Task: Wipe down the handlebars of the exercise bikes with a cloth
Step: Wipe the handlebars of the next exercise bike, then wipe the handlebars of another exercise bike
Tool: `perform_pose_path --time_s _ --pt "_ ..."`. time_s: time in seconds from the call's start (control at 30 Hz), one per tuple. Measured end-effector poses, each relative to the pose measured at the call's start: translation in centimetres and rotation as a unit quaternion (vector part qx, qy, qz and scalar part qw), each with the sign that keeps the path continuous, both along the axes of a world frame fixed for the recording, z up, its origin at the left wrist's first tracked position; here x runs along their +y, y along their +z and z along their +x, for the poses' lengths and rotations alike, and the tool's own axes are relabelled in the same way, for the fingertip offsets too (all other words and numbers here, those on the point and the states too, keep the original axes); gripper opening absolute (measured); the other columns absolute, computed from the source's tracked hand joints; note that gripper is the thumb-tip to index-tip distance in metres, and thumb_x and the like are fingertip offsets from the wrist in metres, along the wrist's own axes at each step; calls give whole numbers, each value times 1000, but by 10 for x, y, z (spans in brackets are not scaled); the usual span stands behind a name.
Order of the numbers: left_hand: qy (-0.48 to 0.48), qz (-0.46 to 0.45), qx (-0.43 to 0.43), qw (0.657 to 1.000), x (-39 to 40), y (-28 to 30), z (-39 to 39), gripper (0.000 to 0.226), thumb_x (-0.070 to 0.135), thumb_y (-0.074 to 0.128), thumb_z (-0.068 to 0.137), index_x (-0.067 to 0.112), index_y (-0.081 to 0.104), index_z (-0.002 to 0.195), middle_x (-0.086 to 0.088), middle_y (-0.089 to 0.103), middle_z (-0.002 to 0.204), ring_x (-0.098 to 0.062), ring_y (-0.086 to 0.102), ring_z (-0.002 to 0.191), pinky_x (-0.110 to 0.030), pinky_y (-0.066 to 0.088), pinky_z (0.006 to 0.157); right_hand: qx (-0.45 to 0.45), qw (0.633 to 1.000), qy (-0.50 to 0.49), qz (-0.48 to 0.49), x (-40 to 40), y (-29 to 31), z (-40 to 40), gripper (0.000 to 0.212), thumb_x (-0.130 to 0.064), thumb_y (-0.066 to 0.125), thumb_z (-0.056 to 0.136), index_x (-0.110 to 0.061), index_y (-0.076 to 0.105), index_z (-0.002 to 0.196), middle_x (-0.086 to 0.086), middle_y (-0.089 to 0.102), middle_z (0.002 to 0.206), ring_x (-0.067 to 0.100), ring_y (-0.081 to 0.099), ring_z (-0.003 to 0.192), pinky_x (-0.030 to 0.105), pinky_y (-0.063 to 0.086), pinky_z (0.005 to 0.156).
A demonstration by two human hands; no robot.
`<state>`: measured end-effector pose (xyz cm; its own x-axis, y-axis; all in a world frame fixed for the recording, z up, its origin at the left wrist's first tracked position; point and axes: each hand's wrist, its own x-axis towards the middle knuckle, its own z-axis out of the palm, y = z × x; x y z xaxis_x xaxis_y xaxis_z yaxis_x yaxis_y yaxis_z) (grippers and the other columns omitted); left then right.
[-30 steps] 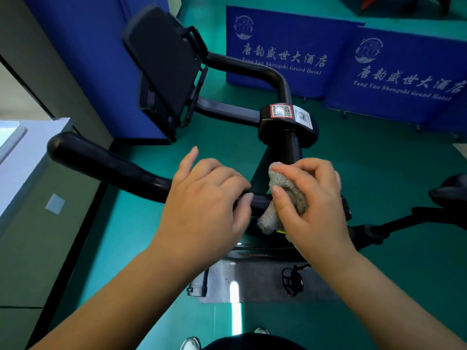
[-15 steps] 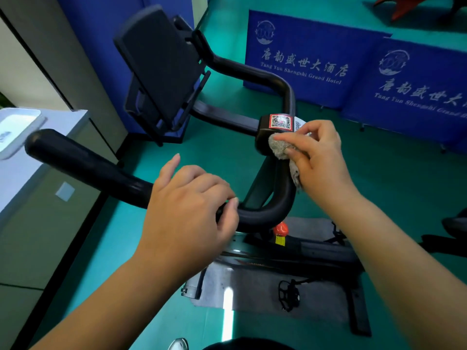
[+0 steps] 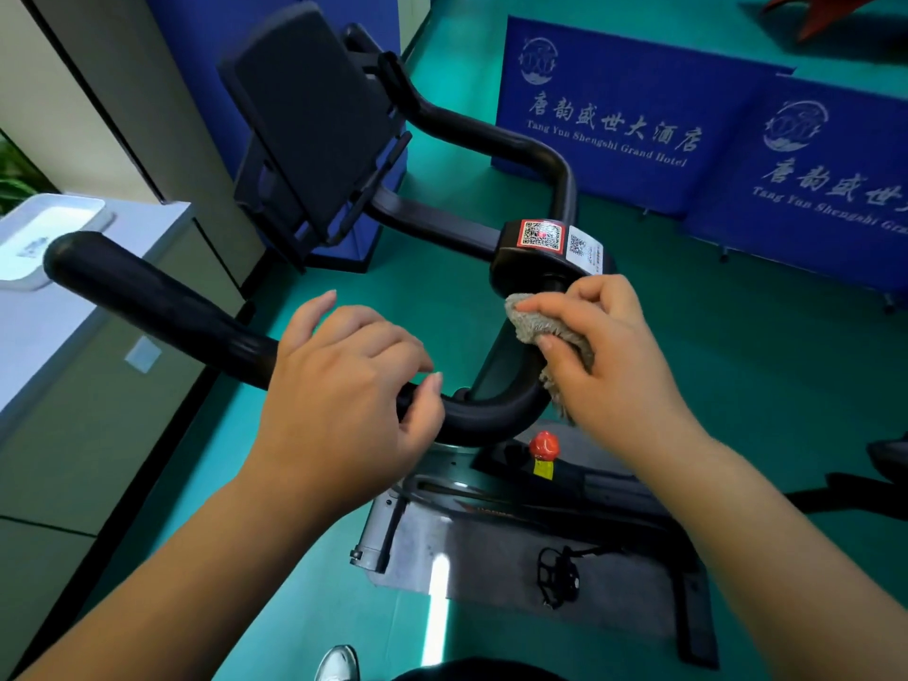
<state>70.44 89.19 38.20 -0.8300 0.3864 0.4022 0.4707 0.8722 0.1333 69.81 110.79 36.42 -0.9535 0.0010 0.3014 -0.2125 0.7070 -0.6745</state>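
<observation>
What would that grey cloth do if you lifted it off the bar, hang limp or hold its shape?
Probably hang limp: the cloth is bunched in the right hand and bends round the handlebar. Its fuzzy, frayed edge suggests soft towelling, likely light. It seems unlikely to slip, since the pile should grip the bar.

Both bare forearms reach forward, left hand (image 3: 339, 395) curled over the handlebar (image 3: 162, 312) with its index finger lifted, right hand (image 3: 614, 366) pinching the cloth (image 3: 545, 331) against the bend.
</observation>
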Motion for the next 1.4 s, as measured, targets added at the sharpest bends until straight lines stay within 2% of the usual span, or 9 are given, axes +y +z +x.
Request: perform_pose_path --time_s 0.17,0.3,0.5,0.67,0.77,1.03,1.1,1.2,1.4 --pt "0 1 12 1000 -1 -2 1 31 36 46 84 21 72 78 9 68 84 -20 61 93 -39 26 107 48 998 7 30 -17 -6 32 34 -10 63 87 -28 66 115 -13 35 102 18 46 98 10 32 89" --pt "-7 6 21 1000 -4 -3 2 31 38 45 86 21 71 78 9 68 83 -20 61 93 -36 23 108 34 999 1 27 -28 -3 47 34 -32 69 82 -30 65 116 -12 36 104 16 45 99 9 31 91" --pt "-20 46 2 999 -13 -7 14 33 41 46 88 21 69 100 7 66 105 -20 56 106 -40 20 111 24 998 16 -61 -41 -3 72 43 -8 70 83 -27 63 120 -9 41 105 -2 45 101 4 35 86" --pt "4 26 -11 1000 -24 -15 47 46 42 47 86 21 58 125 3 55 133 -20 44 128 -45 12 116 3 993 87 -77 -52 -13 93 49 1 70 77 -25 65 117 -5 44 102 2 49 97 6 39 79" --pt "43 46 -4 998 -38 -16 69 46 40 47 86 20 58 126 2 50 140 -20 40 133 -44 11 117 -30 987 131 -91 -63 -24 105 51 2 68 78 -28 63 119 -8 46 104 2 51 97 6 39 78" --pt "159 -11 -32 987 -109 -56 134 38 38 47 83 18 65 110 -1 63 121 -27 56 114 -47 26 109 -130 974 155 -102 -107 -50 111 50 -8 63 87 -37 52 126 -11 50 114 -2 54 100 12 43 88" --pt "188 -25 -53 980 -127 -73 152 32 35 56 80 18 66 106 -2 64 118 -28 59 110 -47 30 106 -156 970 163 -88 -123 -58 112 48 -10 61 88 -35 51 128 -9 50 116 1 54 101 21 45 93" --pt "232 -44 -101 967 -151 -90 182 38 28 80 69 18 68 103 -3 66 114 -28 61 108 -51 38 102 -197 960 180 -82 -148 -67 118 46 -10 60 89 -32 52 129 -4 51 121 5 54 103 23 45 94" --pt "302 -62 -126 943 -186 -109 248 40 28 81 66 19 69 103 0 68 108 -26 64 101 -47 47 94 -214 944 246 -49 -191 -86 138 45 -6 61 87 -27 55 127 0 54 115 14 56 104 27 44 94"
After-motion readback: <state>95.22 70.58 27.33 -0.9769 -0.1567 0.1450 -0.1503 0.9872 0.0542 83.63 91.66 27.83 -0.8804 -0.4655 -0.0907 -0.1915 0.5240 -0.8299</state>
